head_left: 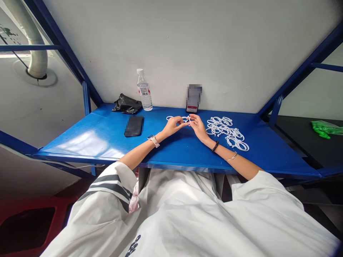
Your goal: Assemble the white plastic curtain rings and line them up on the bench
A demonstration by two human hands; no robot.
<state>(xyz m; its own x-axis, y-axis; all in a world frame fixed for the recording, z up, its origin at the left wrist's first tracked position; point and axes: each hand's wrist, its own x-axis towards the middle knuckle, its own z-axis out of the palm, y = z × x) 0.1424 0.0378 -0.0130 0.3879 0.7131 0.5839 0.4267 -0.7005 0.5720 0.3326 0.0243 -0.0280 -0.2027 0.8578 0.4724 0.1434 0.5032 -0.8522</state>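
Observation:
Over the middle of the blue table, my left hand and my right hand meet at the fingertips. Both pinch a thin white cord, part of which shows between the fingers. A looped end of white cord shows just beyond my left hand; whether it is the same piece I cannot tell. The exact grip on the cord is too small to make out. To the right of my right hand lies a loose pile of knotted white cord loops, apart from my fingers.
Against the wall behind my hands leans a phone. Left of it stand a water bottle, a crumpled black plastic bag and a flat black object. The blue table has blue frame posts on both sides.

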